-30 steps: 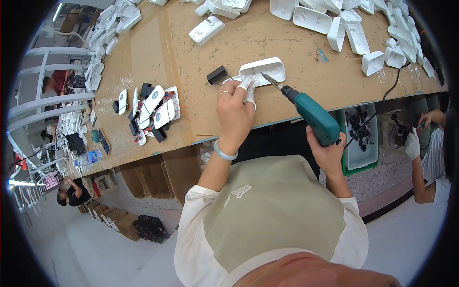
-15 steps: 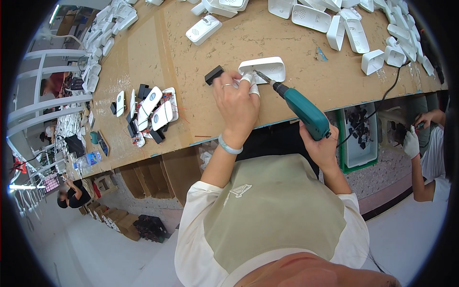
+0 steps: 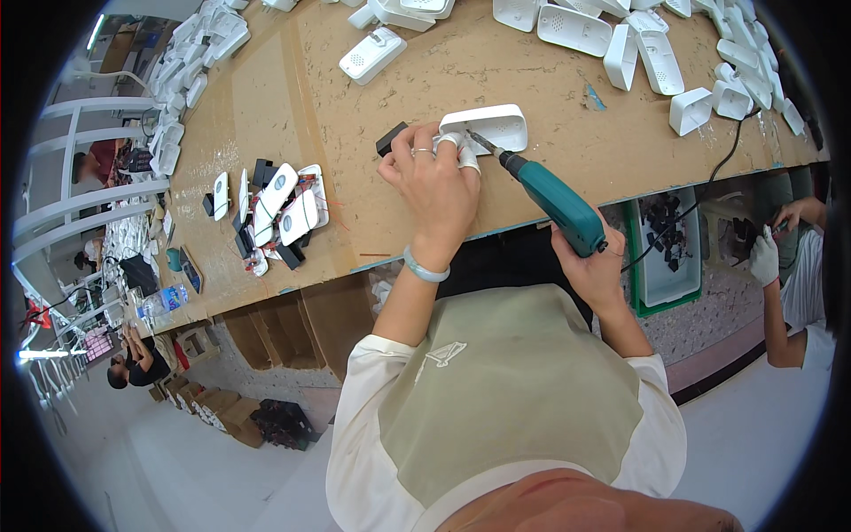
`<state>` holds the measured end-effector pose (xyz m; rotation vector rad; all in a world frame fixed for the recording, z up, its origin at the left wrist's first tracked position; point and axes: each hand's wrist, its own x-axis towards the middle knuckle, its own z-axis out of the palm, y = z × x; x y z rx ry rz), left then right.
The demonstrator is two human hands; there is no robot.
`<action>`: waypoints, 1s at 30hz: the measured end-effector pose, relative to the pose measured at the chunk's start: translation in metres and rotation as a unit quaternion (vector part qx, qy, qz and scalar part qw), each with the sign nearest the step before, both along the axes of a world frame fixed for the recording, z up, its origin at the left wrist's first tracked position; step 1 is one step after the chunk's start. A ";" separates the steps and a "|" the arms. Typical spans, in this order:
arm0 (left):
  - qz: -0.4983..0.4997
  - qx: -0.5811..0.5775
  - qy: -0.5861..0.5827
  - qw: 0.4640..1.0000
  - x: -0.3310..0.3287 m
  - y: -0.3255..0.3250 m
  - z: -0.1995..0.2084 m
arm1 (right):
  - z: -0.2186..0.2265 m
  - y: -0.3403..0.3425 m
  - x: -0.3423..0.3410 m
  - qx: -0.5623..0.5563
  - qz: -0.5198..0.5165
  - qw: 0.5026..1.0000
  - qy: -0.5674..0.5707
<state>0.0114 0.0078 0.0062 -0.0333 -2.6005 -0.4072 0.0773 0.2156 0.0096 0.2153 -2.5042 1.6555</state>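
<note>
A white plastic housing (image 3: 505, 124), shaped like an open tray, lies on the cardboard-topped workbench in front of me. My left hand (image 3: 434, 182) has its fingers curled on the housing's near left end, and white tape or finger covers wrap some fingertips. Beside those fingers a black block (image 3: 390, 138) lies partly hidden by the hand. In my right hand (image 3: 589, 262) is a green electric screwdriver (image 3: 560, 206), gripped by its rear end. Its bit (image 3: 481, 142) reaches inside the left end of the housing; the very tip's contact is too small to make out.
To the left sits a pile of white covers (image 3: 282, 208) with black blocks and red wires. More white housings (image 3: 660, 62) cover the far edge and the far right. A black cord (image 3: 722, 168) trails off right. Below the bench edge stands a bin (image 3: 669, 288); a co-worker's gloved hand (image 3: 764, 257) is at far right.
My left hand's fingers have shifted slightly left, now covering part of the black block. The screwdriver has moved slightly left, its bit still in the housing.
</note>
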 end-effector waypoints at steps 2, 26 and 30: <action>0.001 -0.006 0.004 1.000 -0.001 0.000 -0.001 | -0.002 0.000 -0.001 0.001 0.000 1.000 0.012; -0.012 0.005 -0.003 1.000 -0.001 0.000 -0.002 | 0.004 0.003 -0.001 0.016 0.022 1.000 -0.009; 0.005 -0.009 -0.002 1.000 -0.002 0.001 -0.001 | 0.006 0.003 -0.001 0.019 0.021 0.999 -0.016</action>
